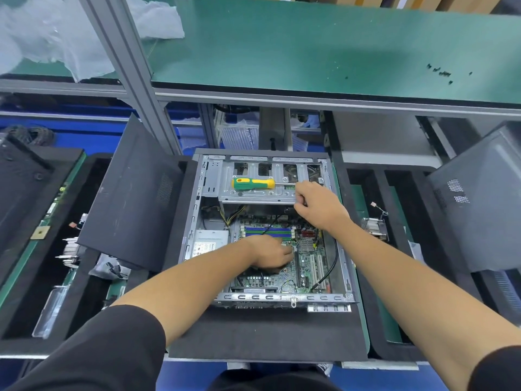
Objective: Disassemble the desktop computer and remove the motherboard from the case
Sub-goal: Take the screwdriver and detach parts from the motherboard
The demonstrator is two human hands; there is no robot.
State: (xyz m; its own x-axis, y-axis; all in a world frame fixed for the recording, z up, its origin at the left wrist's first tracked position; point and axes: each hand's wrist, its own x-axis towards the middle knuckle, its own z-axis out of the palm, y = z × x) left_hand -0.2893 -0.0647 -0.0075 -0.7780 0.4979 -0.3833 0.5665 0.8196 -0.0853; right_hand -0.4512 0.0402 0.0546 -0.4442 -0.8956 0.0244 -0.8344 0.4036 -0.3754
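Both hands reach into the open case (pixel 194 210): left hand (pixel 269 253) curls fingers down onto the motherboard (pixel 308 259); right hand (pixel 317 204) pinches something unclear, screwdriver (pixel 253 184) just beyond its fingertips.

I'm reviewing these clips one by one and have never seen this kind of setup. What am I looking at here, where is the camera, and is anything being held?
There is no robot here. The single picture comes from a camera worn on a person's head, looking down at their own two bare arms.

In front of them an open computer case lies on its side on a dark mat. Inside is the green motherboard, still in the case, with a grey power supply to its left.

The left hand reaches down onto the motherboard; its fingers are curled, but what they touch is hidden. The right hand is at the edge of the metal drive bracket, fingers curled; I cannot tell what it grips.

A yellow and green screwdriver lies on that bracket, not held. Dark case panels lean nearby.
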